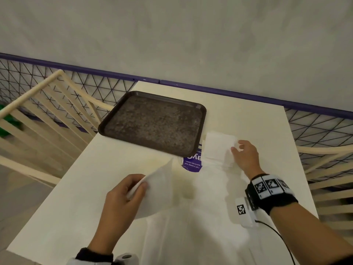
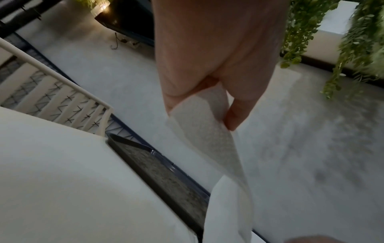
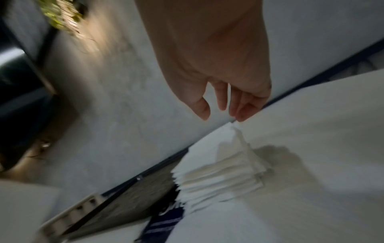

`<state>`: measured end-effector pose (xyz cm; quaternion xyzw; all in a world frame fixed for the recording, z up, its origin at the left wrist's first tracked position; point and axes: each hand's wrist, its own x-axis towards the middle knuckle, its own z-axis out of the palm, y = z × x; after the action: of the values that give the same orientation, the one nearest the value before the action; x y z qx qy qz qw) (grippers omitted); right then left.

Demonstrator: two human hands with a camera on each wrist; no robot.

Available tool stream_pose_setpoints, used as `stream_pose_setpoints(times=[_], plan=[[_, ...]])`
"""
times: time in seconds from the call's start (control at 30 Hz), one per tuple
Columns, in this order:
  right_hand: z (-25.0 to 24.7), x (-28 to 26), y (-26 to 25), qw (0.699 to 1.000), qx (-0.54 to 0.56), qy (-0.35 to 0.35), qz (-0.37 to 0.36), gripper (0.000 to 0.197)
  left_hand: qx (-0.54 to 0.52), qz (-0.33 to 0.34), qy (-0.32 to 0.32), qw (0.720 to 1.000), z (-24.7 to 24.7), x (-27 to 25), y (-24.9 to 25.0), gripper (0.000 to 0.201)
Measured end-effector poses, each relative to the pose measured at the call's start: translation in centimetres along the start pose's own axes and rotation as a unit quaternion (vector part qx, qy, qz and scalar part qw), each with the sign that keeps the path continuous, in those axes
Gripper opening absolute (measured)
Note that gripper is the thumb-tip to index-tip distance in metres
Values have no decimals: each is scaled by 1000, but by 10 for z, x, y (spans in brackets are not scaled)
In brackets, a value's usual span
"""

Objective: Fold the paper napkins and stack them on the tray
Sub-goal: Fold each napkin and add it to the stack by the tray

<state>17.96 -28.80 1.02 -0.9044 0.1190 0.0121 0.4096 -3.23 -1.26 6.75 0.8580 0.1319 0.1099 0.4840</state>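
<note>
A dark brown tray lies at the far left of the cream table, with nothing on it. Just right of it sits a stack of white paper napkins. My right hand hovers at the stack's far right corner with relaxed, parted fingers; the fingertips are at the top napkin's corner. My left hand pinches one napkin between thumb and fingers and holds it lifted off the table, the sheet hanging loose.
A purple printed sticker is on the table between tray and stack. Cream slatted chairs stand at the left and right of the table. A wire mesh fence with a purple rail runs behind, against a grey wall.
</note>
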Motion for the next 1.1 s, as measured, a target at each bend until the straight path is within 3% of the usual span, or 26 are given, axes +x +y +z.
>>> stream_pose_setpoints(times=[0.07,0.13,0.27,0.37,0.5,0.63,0.73,0.83,0.97,1.1], plan=[[-8,-29,-13,999,7,-39,-32,30,-21,-4,-5,1000,6,1,3,10],[-12,-63,-24,988,18,-153,-18,37,-41,-3,-5,999,12,3,8,5],[-14,-123,-38,916,105,-383,53,65,-82,4,-10,997,21,5,24,9],[-11,-145,-41,876,160,-447,82,69,-109,21,-9,994,25,3,40,10],[-9,-158,-43,845,302,-431,91,38,-117,39,-26,992,30,-5,54,9],[-14,-159,-43,868,364,-334,40,12,-102,47,-63,992,31,-11,54,8],[-25,-157,-41,892,344,-293,-15,10,-94,28,-90,991,30,-13,51,6],[-38,-159,-37,909,285,-296,-72,8,-118,13,-85,989,28,-14,53,11],[-49,-165,-33,912,239,-318,-103,10,-153,-12,-80,985,28,-13,57,11],[-55,-167,-26,911,224,-332,-103,11,-179,-35,-98,978,29,-15,54,26]])
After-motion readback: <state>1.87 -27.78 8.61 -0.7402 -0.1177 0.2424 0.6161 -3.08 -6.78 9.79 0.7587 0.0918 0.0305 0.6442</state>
